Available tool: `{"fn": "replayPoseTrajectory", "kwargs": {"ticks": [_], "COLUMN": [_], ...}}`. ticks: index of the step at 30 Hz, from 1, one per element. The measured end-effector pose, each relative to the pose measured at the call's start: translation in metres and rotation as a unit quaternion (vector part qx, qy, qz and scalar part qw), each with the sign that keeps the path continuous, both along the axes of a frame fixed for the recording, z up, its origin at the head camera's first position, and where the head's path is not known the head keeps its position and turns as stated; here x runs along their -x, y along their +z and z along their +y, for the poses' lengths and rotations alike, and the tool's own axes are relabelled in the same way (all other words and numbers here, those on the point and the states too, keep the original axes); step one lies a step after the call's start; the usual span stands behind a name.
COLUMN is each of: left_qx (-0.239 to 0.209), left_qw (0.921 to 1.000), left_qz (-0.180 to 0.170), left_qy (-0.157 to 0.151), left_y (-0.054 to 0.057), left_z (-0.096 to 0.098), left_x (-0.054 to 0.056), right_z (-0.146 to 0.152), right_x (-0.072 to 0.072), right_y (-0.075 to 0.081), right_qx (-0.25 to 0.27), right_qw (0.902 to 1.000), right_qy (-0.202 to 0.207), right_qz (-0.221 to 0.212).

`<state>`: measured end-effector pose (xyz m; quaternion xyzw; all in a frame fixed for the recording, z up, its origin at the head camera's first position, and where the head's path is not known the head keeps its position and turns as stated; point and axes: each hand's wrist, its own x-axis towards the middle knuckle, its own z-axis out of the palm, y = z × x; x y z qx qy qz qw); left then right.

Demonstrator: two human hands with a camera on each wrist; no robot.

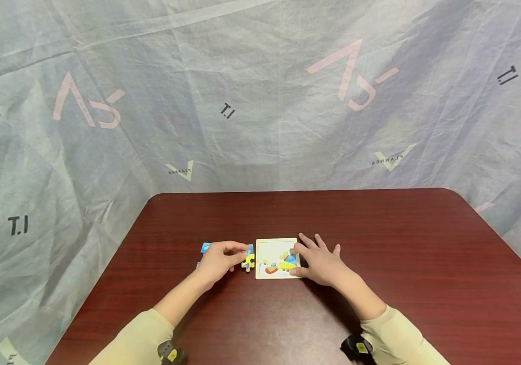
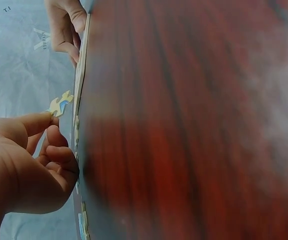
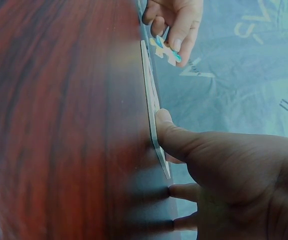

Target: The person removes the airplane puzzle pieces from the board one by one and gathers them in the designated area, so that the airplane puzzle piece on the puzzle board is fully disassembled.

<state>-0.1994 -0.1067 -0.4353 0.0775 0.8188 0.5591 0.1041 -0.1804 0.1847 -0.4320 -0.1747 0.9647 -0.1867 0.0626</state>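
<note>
Thumb and fingers of my left hand [image 1: 216, 261] pinch a yellow and blue jigsaw piece [image 2: 60, 104], held just above the table beside the puzzle tray. The pale square puzzle tray [image 1: 270, 248] lies flat; fitted jigsaw pieces [image 1: 287, 261] in yellow, blue and red show along its lower and right parts. My right hand [image 1: 321, 263] rests at the tray's right edge, its thumb and index finger touching the tray, the other fingers spread on the table. Blue loose pieces [image 1: 205, 247] lie left of the tray, partly hidden by my left hand.
The dark red wooden table [image 1: 278, 314] extends around the tray on all sides. Behind it and at the sides hangs a grey cloth [image 1: 260, 101] with printed letters. Dark wrist devices [image 1: 356, 349] sit at both sleeves.
</note>
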Motion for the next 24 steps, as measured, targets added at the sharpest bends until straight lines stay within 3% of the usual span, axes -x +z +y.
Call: {"fn": "replayPoseTrajectory", "kwargs": {"ticks": [7,17,24], "left_qx": [-0.002,0.050,0.061], "left_qw": [1.0000,0.9979,0.9972], "left_qz": [-0.001,0.035,0.035], "left_qy": [0.005,0.019,0.023], "left_y": [-0.001,-0.002,-0.001], "left_z": [-0.007,-0.013,-0.018], "left_x": [-0.001,-0.002,-0.002], "right_z": [-0.001,-0.001,-0.001], "right_x": [0.000,0.001,0.000], "right_y": [0.000,-0.001,0.001], "right_qx": [-0.001,0.001,0.000], "right_qw": [1.0000,1.0000,1.0000], "right_qy": [-0.001,0.000,-0.001], "right_qz": [0.000,0.002,0.001]}}
